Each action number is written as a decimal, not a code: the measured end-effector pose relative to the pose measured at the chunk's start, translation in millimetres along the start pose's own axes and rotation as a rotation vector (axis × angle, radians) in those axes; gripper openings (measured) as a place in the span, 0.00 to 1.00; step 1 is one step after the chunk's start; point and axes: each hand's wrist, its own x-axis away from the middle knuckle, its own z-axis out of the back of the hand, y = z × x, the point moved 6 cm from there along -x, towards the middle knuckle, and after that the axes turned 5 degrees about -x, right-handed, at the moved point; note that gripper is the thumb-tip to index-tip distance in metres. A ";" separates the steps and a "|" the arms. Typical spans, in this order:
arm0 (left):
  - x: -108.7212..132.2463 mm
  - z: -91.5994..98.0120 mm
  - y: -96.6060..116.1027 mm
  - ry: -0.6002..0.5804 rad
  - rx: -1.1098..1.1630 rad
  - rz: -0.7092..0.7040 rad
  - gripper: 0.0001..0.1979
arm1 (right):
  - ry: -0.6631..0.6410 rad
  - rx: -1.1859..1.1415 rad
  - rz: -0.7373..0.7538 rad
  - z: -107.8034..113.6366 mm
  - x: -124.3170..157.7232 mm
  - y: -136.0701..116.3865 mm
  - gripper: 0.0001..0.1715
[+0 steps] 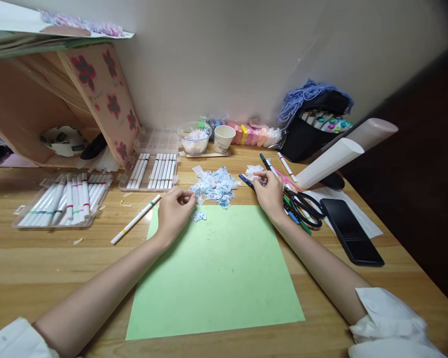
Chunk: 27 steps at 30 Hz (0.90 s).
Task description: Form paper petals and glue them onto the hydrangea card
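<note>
A light green sheet of paper (216,278) lies flat before me. At its far edge is a heap of torn blue-and-white paper scraps (217,185), with a small loose scrap (199,216) on the sheet. My left hand (174,211) rests over the sheet's far left corner, fingers curled and thumb against the index finger beside the heap; anything between them is hidden. To the right, my right hand (270,195) has thumb and fingertips drawn together at a smaller pile of whitish scraps (254,171). Pens and black-handled scissors (306,206) lie beside that hand.
A white marker (136,219) lies left of my left hand, near marker cases (61,201). Behind the heap stand a clear bowl (194,141) and a paper cup (224,139). A phone (351,231) and a white paper roll (330,161) are on the right.
</note>
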 end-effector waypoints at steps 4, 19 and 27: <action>-0.8 -0.1 1.4 -0.011 -0.010 -0.029 0.10 | -0.018 -0.049 0.187 2.0 8.0 -21.4 0.13; 1.2 2.8 9.2 0.018 0.149 -0.049 0.08 | -0.697 -0.075 0.643 -44.0 97.5 -92.2 0.05; 10.7 -4.2 29.8 -0.184 0.107 -0.266 0.06 | -0.627 -0.254 0.497 -32.2 86.2 -87.9 0.04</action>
